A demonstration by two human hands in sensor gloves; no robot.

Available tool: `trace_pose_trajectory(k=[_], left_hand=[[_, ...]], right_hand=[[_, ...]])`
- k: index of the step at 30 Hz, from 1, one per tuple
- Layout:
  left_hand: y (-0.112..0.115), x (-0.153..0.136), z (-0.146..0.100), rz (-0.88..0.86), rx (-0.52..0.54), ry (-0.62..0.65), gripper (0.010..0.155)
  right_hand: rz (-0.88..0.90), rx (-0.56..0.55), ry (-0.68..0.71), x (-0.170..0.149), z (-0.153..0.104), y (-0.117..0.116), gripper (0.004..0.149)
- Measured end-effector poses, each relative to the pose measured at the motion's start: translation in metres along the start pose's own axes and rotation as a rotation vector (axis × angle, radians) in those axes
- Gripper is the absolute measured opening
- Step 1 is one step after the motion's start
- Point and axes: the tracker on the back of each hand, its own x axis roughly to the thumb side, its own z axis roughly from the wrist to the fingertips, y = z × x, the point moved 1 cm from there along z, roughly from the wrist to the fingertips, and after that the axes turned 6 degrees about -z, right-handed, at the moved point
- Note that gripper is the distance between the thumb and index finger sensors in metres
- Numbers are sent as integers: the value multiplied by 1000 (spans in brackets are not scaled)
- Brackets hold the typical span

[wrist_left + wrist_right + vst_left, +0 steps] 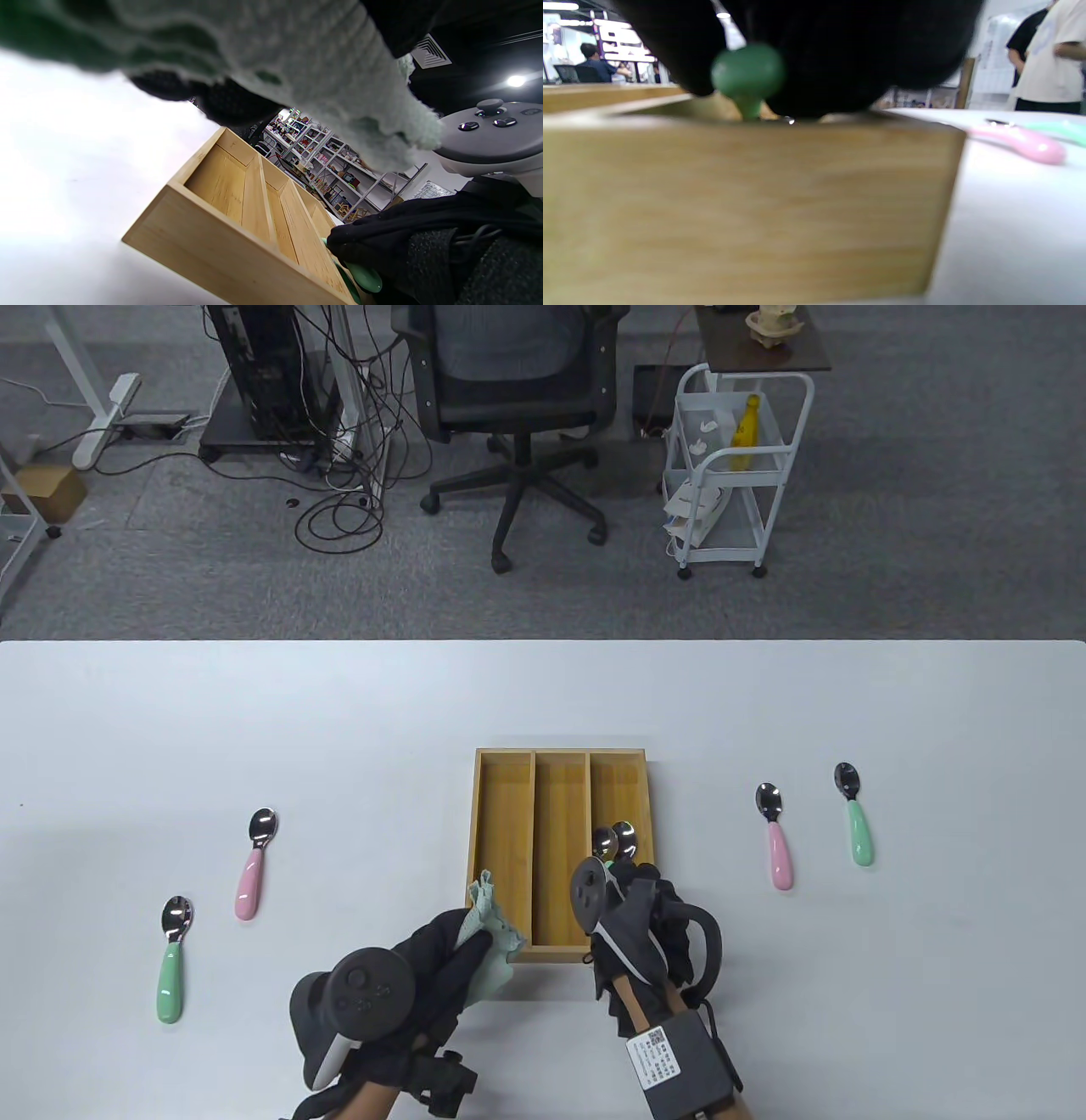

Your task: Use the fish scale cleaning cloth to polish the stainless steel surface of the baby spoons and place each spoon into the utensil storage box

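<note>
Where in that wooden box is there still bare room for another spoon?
The storage box's left and middle compartments look bare. The right compartment is crowded: two spoon bowls show there, under the right hand. The left hand holds the cloth at the near left corner.

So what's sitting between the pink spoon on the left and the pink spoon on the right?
The table view shows the wooden three-slot storage box between the left pink-handled spoon and the right pink-handled spoon, with bare white table on either side.

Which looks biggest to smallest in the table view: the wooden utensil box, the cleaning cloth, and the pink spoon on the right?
1. Wooden utensil box, clearly the largest.
2. Cleaning cloth, though partly hidden inside the left hand.
3. Pink spoon, close to the cloth's visible part, so that order is unsure.
</note>
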Motion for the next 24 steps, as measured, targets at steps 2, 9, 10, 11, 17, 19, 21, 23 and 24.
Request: trace_pose_trajectory(k=[2, 9, 10, 11, 17, 19, 21, 23, 24], left_hand=[[0, 0, 0, 1, -4, -1, 45], [0, 0, 0, -3, -4, -3, 45], [0, 0, 0, -3, -6, -3, 45], [0, 0, 0, -2, -7, -4, 45], [1, -1, 1, -2, -14, -11, 45], [1, 0, 0, -4, -14, -8, 45], [0, 2, -1, -8, -9, 5, 45], [1, 5, -2, 0, -10, 19, 45], [1, 6, -2, 6, -13, 22, 45]], right_hand=[[-7, 2, -4, 1, 0, 0, 53], [29, -31, -5, -10, 0, 4, 52], [37, -41, -14, -15, 1, 5, 51], [43, -48, -24, -20, 2, 7, 50], [35, -76, -100, -57, 13, 12, 51], [33, -81, -136, -74, 17, 12, 51], [28, -88, -173, -91, 23, 12, 51], [20, -94, -217, -110, 29, 11, 51], [16, -95, -230, -116, 31, 10, 51]])
